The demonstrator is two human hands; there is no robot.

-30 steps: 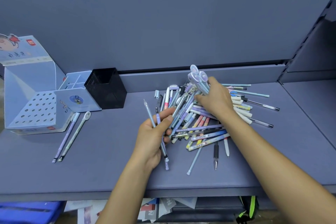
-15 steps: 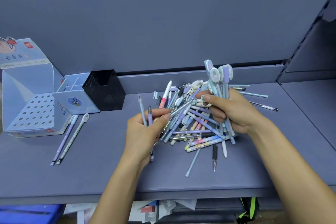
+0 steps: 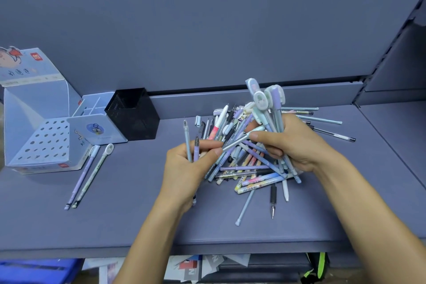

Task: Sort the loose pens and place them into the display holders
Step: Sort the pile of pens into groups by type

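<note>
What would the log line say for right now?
left hand: grips two pens | right hand: grips pen bunch | pen pile: on shelf

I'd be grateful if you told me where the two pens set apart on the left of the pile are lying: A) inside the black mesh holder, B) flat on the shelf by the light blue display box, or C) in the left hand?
B: the two pens lie side by side on the shelf, cap ends by the light blue display box, outside the black mesh holder.
</note>
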